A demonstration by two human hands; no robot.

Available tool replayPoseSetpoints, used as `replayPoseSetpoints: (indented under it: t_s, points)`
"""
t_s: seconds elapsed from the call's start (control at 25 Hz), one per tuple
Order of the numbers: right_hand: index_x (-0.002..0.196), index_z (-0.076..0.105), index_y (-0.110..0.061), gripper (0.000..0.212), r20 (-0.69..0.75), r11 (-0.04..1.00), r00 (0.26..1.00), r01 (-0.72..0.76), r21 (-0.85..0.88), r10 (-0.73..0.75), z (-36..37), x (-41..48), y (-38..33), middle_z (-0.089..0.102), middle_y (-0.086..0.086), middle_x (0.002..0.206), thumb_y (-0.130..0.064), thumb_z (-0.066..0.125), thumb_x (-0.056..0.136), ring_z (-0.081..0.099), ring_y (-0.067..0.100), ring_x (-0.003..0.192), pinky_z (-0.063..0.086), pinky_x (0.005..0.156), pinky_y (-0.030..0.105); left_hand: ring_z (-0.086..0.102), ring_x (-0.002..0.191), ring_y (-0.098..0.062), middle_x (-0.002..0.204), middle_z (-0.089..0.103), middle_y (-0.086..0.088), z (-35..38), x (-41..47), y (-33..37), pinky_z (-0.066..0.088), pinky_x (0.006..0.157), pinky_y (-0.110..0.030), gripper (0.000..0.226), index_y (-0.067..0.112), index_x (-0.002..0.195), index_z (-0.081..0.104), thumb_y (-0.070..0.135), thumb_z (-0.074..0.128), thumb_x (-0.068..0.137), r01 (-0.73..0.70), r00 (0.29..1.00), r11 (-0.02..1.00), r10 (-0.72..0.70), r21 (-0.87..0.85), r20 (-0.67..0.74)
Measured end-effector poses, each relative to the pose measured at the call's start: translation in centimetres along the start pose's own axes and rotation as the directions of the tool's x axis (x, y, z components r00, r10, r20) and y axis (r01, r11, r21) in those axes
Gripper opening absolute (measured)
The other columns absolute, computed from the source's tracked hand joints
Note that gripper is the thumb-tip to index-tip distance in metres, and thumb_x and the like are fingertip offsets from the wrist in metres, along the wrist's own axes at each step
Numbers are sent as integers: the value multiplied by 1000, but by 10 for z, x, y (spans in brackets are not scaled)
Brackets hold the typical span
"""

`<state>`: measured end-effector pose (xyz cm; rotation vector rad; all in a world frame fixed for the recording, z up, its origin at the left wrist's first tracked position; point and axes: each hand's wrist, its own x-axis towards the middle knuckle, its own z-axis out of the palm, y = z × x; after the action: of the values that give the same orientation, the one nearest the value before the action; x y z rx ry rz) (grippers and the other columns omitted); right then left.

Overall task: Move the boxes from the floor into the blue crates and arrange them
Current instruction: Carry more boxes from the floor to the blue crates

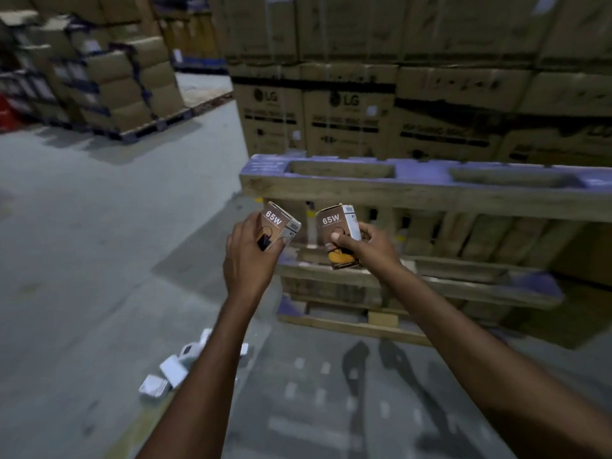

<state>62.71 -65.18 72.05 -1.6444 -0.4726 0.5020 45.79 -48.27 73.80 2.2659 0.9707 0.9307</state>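
While the left hand point(246, 256) holds one small brown box point(277, 225) and the right hand point(364, 241) grips another box point(336, 238), both are in the air, white boxes point(172, 372) remain on the floor point(82, 226), and no blue crate is visible; much work seems left.

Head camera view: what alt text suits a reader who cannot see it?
A person's left hand grips a small brown 65W cardboard box; the right hand grips a matching box. Behind stand blue-painted wooden pallets and large cardboard cartons.
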Motion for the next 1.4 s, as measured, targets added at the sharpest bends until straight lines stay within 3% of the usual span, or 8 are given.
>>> replayPoseSetpoints:
  t_s: [0.16,0.36,0.48,0.68,0.76,0.92,1.16,1.4]
  points:
    - [114,69,-20,50,-170,1000,985,15,5,-14,-85,-59,-10,77,-5,102,-39,89,73,75,11,88,60,78,31,58,115,-21,128,57,5,22,-43,75,51,88,-36,68,34,140,49,46,76,79,-126,988,985,135,-115,71]
    - [125,66,-18,86,-352,999,936,23,30,-11,-202,-158,-7,76,-1,112,-61,86,54,74,16,97,60,81,36,57,112,-17,126,57,5,53,-125,170,49,85,-34,69,33,142,48,47,76,80,-213,954,949,253,-232,160]
    - [126,64,-17,72,-437,999,899,2,48,19,-267,-228,0,74,-1,115,-49,89,67,73,16,100,60,92,43,58,109,-15,126,58,6,68,-184,223,50,83,-32,68,30,140,51,43,78,78,-263,918,909,339,-322,205]
    - [132,57,-22,68,-580,999,815,31,36,-4,-355,-347,-2,70,-2,120,-42,88,75,71,15,104,60,90,38,58,103,-9,124,57,7,78,-278,309,46,75,-24,67,28,139,54,38,80,79,-323,846,812,478,-485,237]
    - [136,56,-24,76,-662,999,750,38,35,-5,-387,-401,-7,69,-3,122,-49,88,71,71,16,105,60,91,42,57,102,-8,124,56,8,76,-316,347,44,72,-20,66,30,141,51,40,78,82,-348,801,769,541,-537,256]
    - [131,62,-25,81,-814,998,580,69,1,-39,-418,-498,-20,73,-3,117,-56,90,61,74,17,99,63,84,46,60,107,-13,126,57,5,69,-378,409,55,80,-33,66,33,142,48,48,75,84,-407,693,643,680,-649,238]
    - [130,62,-18,62,-939,995,336,90,-47,-75,-418,-633,-43,74,-4,112,-37,88,76,76,14,92,64,80,41,56,109,-8,131,57,3,41,-472,474,46,83,-27,67,32,145,45,53,71,87,-418,531,449,826,-789,189]
    - [124,65,-24,52,-991,992,44,5,-122,-122,-415,-773,-55,73,-13,108,-37,86,78,71,4,92,56,74,24,59,112,-11,131,58,4,11,-592,513,46,84,-27,66,30,144,48,54,70,87,-313,319,278,932,-908,175]
